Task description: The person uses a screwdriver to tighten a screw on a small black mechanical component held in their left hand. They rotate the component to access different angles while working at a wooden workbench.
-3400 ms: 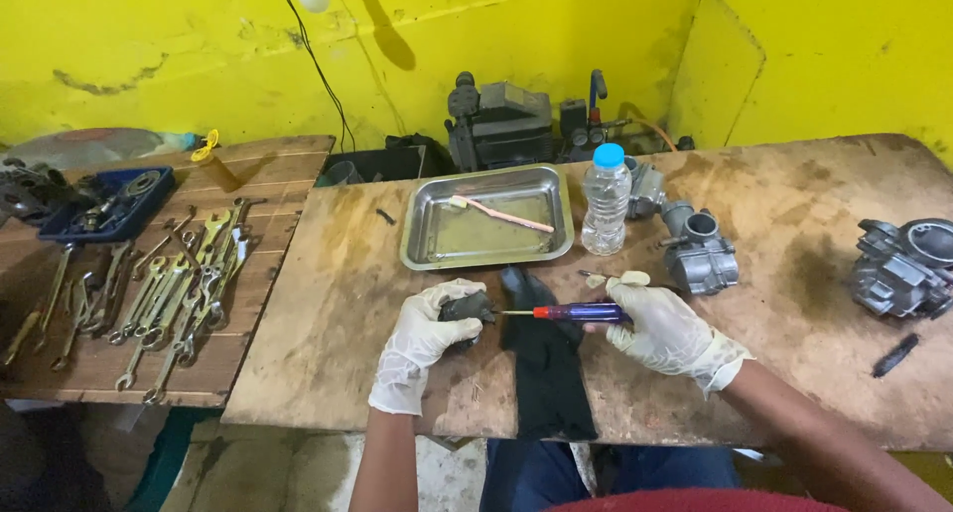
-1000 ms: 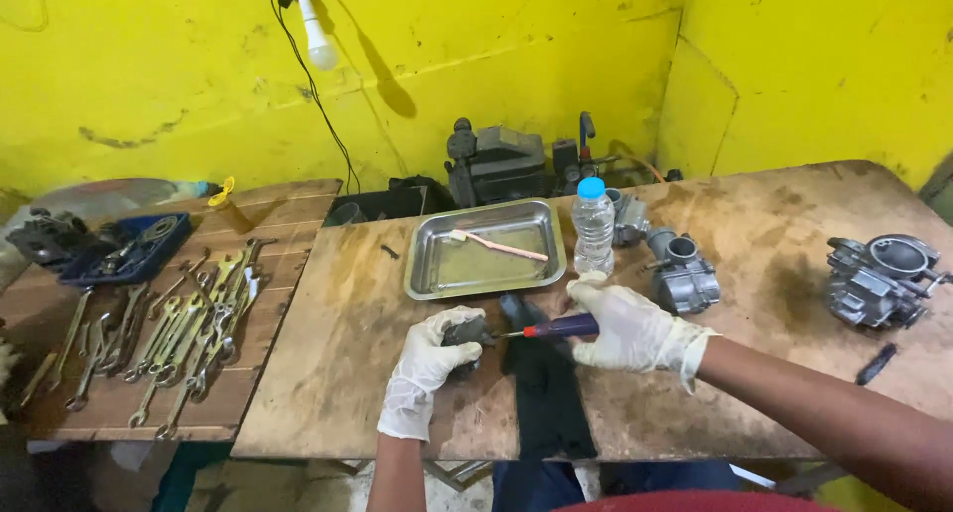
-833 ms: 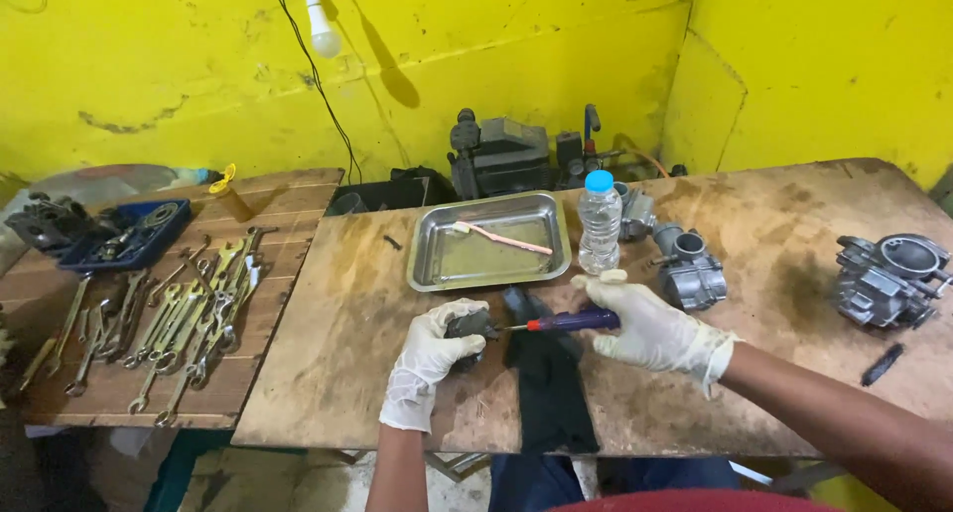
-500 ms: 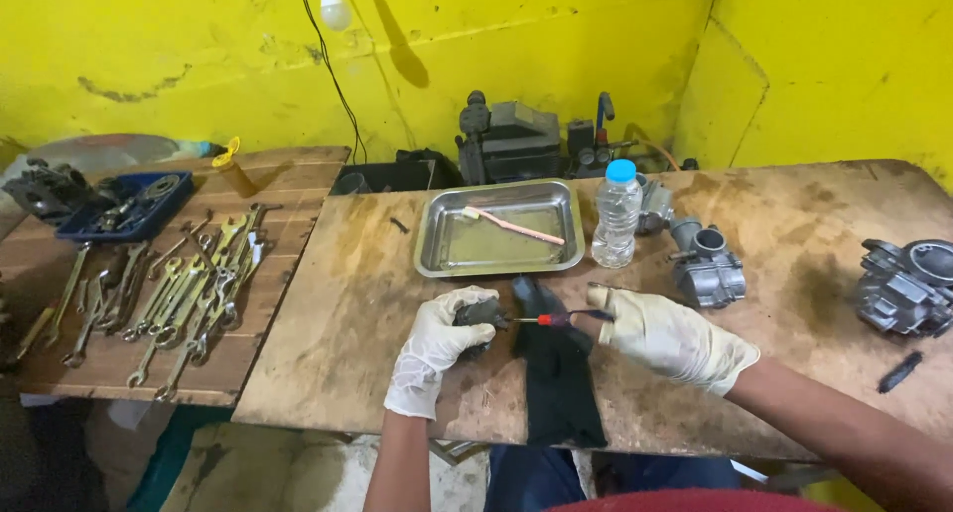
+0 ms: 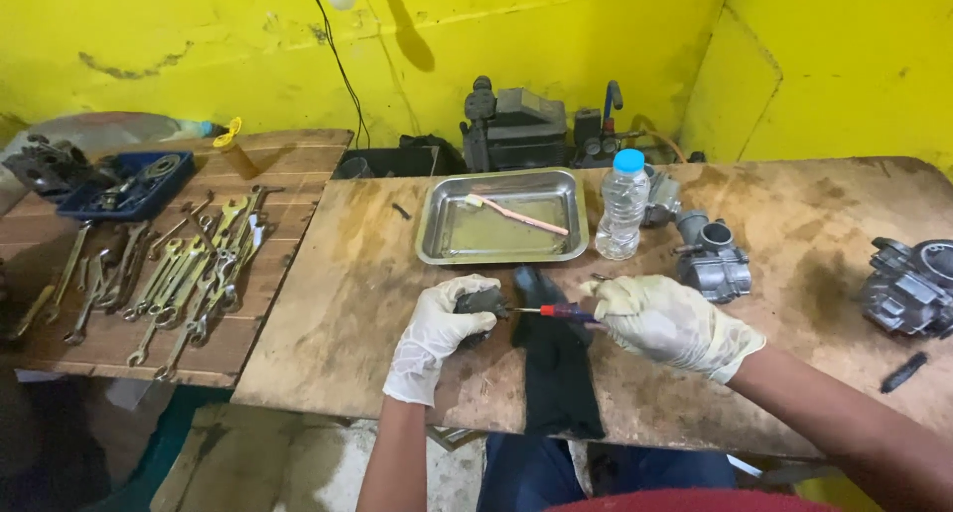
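Both my hands wear pale rubber gloves. My left hand (image 5: 437, 328) grips a small dark metal part (image 5: 483, 302) and holds it down on the wooden board (image 5: 347, 303). In my right hand (image 5: 667, 316) is a screwdriver (image 5: 561, 312) with a red and blue handle, held level, its thin shaft pointing left into the dark part. A black cloth (image 5: 558, 363) lies under the tool and runs toward the table's near edge.
A steel tray (image 5: 437, 232) with a toothbrush (image 5: 518, 215) and a clear bottle with a blue cap (image 5: 622, 206) stand behind my hands. Carburettor bodies lie at right (image 5: 711, 257) and far right (image 5: 908, 287). Several wrenches (image 5: 184, 269) and a blue tool box (image 5: 127, 183) cover the left bench.
The view has shifted slightly and moved closer. My hands stay together over the black cloth, the screwdriver still set against the dark part.
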